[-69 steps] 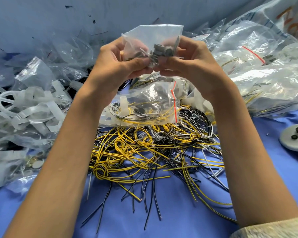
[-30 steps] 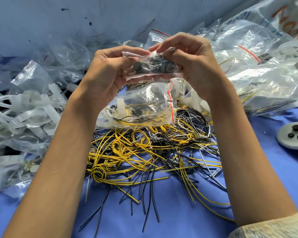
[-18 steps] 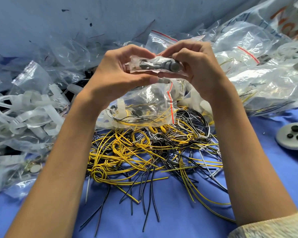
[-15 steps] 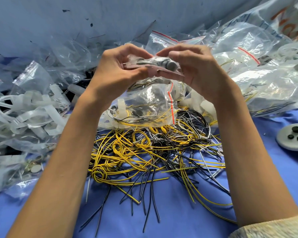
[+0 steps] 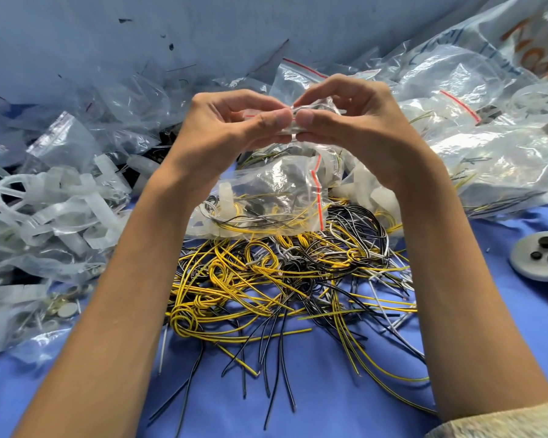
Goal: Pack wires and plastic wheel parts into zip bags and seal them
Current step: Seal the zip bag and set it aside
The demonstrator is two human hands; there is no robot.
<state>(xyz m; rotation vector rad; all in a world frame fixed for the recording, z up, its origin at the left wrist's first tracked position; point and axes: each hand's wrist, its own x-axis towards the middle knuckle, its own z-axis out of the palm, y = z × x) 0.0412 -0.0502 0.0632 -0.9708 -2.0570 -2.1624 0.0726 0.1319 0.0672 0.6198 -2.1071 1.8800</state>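
Note:
I hold a small clear zip bag (image 5: 310, 110) with dark parts inside up in front of me, above the wire pile. My left hand (image 5: 231, 128) and my right hand (image 5: 348, 121) both pinch its edge, thumbs nearly touching in the middle. Most of the bag is hidden behind my fingers. Below lies a tangle of yellow, black and white wires (image 5: 285, 273) on the blue cloth. A filled zip bag with wires and a white plastic part (image 5: 266, 200) rests at the pile's far edge.
White plastic wheel parts in clear bags (image 5: 45, 210) crowd the left side. More clear bags (image 5: 475, 147) pile up at the right and back. A grey disc with three black pieces (image 5: 541, 257) sits at the right edge. A pale blue wall rises behind.
The small bag went from upright to lying flat between my hands. My thumbs have slid together along its edge, and my fingers now cover most of it.

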